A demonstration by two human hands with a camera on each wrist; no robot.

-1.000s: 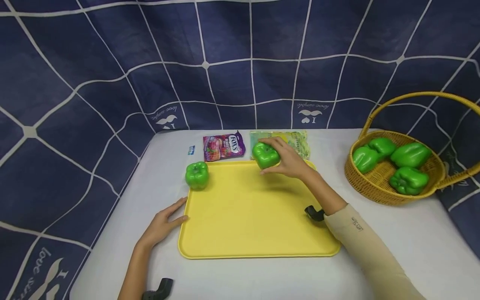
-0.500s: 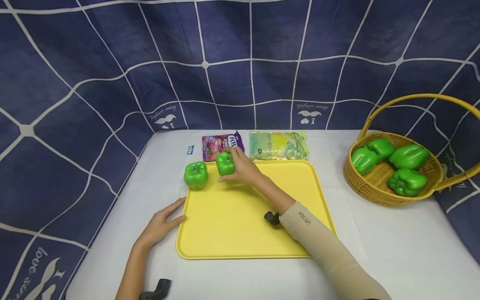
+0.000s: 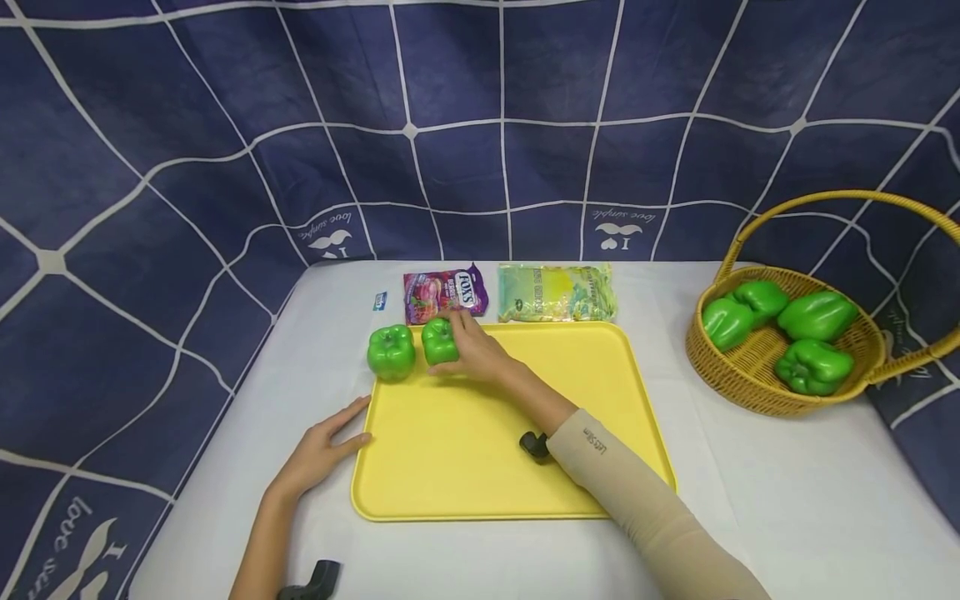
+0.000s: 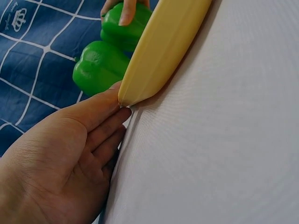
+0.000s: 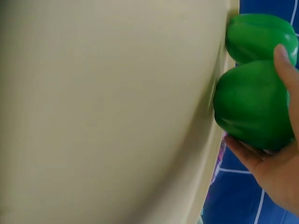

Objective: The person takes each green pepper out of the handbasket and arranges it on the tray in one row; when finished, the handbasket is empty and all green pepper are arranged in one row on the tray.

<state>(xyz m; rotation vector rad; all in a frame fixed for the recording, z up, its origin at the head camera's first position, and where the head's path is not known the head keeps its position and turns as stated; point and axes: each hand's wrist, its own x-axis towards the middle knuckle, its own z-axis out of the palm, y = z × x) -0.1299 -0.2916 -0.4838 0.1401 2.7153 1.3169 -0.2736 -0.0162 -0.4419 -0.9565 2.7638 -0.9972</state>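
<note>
My right hand [image 3: 476,350] grips a green bell pepper [image 3: 438,340] at the back left of the yellow tray [image 3: 517,450]. In the right wrist view this bell pepper [image 5: 252,105] sits low against the tray, thumb on one side and fingers on the other. Beside it another green bell pepper [image 3: 392,352] stands on the tray's back left corner. My left hand [image 3: 318,450] lies on the white table at the tray's left edge. The left wrist view has its fairly straight fingers [image 4: 105,135] touching the tray rim [image 4: 163,51].
At the right stands a wicker basket [image 3: 731,387] with a tall handle and several green bell peppers [image 3: 816,365]. Behind the tray lie a purple candy bag [image 3: 446,293] and a yellow-green packet [image 3: 557,292]. A small blue wrapper [image 3: 380,301] is at the back left.
My right hand has carried the bell pepper left across the tray and lowered it beside the other one. The left hand has stayed at the tray's edge.
</note>
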